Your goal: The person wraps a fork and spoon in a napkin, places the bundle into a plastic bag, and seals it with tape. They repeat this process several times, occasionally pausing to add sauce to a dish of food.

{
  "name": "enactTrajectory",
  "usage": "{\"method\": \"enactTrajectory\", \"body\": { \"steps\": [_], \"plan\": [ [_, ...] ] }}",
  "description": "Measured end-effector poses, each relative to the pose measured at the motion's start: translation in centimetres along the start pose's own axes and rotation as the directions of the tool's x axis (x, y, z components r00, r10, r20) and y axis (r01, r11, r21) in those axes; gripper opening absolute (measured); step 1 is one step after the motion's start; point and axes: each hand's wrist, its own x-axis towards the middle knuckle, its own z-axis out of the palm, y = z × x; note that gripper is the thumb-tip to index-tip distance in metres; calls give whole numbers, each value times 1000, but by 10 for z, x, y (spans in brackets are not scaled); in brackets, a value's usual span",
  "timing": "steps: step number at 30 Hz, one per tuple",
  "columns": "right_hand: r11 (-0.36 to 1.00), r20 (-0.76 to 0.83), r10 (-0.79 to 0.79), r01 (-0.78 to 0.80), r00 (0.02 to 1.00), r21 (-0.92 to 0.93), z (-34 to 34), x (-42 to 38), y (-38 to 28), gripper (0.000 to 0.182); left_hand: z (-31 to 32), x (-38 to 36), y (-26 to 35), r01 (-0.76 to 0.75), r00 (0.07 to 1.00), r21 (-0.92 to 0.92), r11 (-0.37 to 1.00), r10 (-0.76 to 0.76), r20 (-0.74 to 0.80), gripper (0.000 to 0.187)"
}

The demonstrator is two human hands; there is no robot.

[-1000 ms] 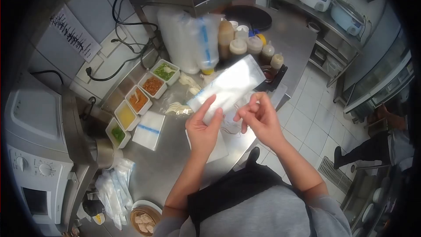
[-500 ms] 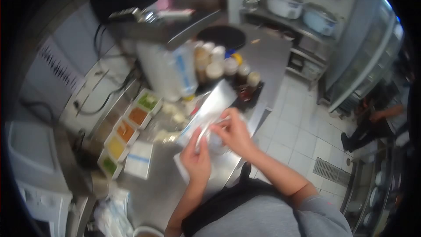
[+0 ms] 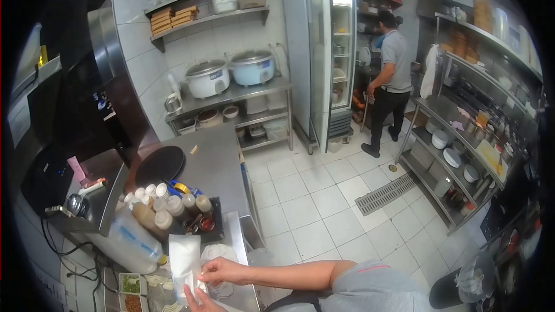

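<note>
Across the floor from you stands a tall glass-door refrigerator (image 3: 299,69), with a co-worker (image 3: 394,69) in a grey shirt beyond it, facing away. Your steel worktable (image 3: 224,164) runs along your left, and two electric rice cookers, one white (image 3: 207,82) and one pale blue (image 3: 252,71), sit beyond its far end. On the table lie a round black disc (image 3: 161,164) and, nearer you, a clear plastic bag with a blue stripe (image 3: 132,244), just beside crowded squeeze bottles (image 3: 163,220).

The white plastic packet (image 3: 185,250) is in front of you, upright, its top end close to those bottles. Your left hand (image 3: 202,305), partly cut off by the lower edge, grasps the packet's bottom part. Your right hand (image 3: 221,270) has its fingertips pinched together at the packet's lower right edge; you can't tell from here whether film is caught between them.

Your view is aimed at the room, leaving the hands low in frame, so a missed pinch or torn film seems likeliest. A careless swing of the packet could also tip a bottle, or brush the small tub of chopped greens (image 3: 130,283).
</note>
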Motion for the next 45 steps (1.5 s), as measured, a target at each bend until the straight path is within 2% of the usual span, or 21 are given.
{"method": "enactTrajectory", "body": {
  "steps": [1, 3, 4, 5, 6, 8, 9, 10, 11, 16, 19, 21, 22, 23, 25, 26, 28, 30, 32, 37, 45],
  "plan": [
    [986, 42, -24, 31, 999, -165, -8, -7, -10, 27, -1, -1, 1, 0, 1000, -4, 1000, 0, 9, 37],
    [800, 137, -244, 279, 960, -532, -31, -23, -45, 36, -5, -2, -2, -87, 996, 173, 981, 80, 45, 38],
    [639, 102, -519, 464, 849, -614, -46, -32, -67, 38, -7, -1, -6, -84, 996, 171, 982, 76, 52, 38],
    [594, 10, -599, 453, 801, -665, -74, -37, -87, 45, -12, 2, -11, -31, 999, 79, 996, 30, 14, 37],
    [871, -118, -458, 418, 881, -257, -85, -70, -131, 50, -14, 6, -16, 22, 1000, -18, 1000, -22, -19, 37],
    [691, -353, -624, 703, 697, 168, -141, -95, -161, 48, -18, 7, -14, 29, 1000, -15, 999, -29, -12, 38],
    [636, -484, -623, 758, 615, 144, -180, -111, -166, 47, -18, 6, -2, 10, 999, 92, 996, -7, -32, 38],
    [553, -681, -466, 787, 564, 273, -207, -128, -164, 48, -18, 5, 3, -8, 998, 197, 980, 19, -52, 38],
    [439, -817, -267, 819, 511, 369, -228, -144, -164, 49, -17, 3, 2, -27, 998, 161, 987, 37, -56, 38],
    [411, -918, -169, 872, 359, 266, -253, -199, -143, 55, -17, -2, 3, 44, 999, 115, 992, -43, -9, 37],
    [347, -910, -285, 917, 301, 195, -238, -217, -188, 41, -19, -1, 1, 88, 996, 76, 993, -89, 8, 37],
    [423, -672, -595, 883, 441, 204, -219, -226, -228, 31, -20, 0, 7, 97, 995, 61, 993, -97, 5, 37],
    [448, -510, -699, 863, 501, 234, -207, -227, -249, 31, -19, 0, 16, 85, 996, 182, 980, -90, 18, 38],
    [474, -320, -786, 848, 529, 237, -185, -225, -269, 29, -18, -2, 20, 71, 996, 303, 950, -86, 37, 38],
    [524, -240, -815, 848, 527, 83, -153, -221, -299, 25, -13, -3, 11, 44, 997, 247, 968, -57, 45, 38],
    [532, -249, -811, 845, 529, 62, -152, -215, -306, 22, -13, -5, 7, 11, 999, 187, 982, -19, 40, 39],
    [524, -515, -734, 852, 444, -12, -202, -191, -305, 22, -10, -8, 16, 11, 998, 264, 965, -26, 56, 39],
    [520, -810, -420, 840, 409, 154, -317, -170, -270, 24, -16, -10, 18, 7, 998, 324, 946, -28, 61, 39],
    [568, -957, -137, 812, 255, 135, -356, -163, -223, 24, -20, -8, 21, 31, 994, 394, 919, -69, 84, 39],
    [606, -979, 36, 775, 199, 179, -373, -155, -176, 13, -28, -4, 11, 6, 998, 434, 901, -35, 57, 39],
    [632, -979, -2, 759, 204, 157, -371, -152, -174, 10, -22, -3, 1, -78, 993, 536, 840, 18, 117, 38]
  ]
}}
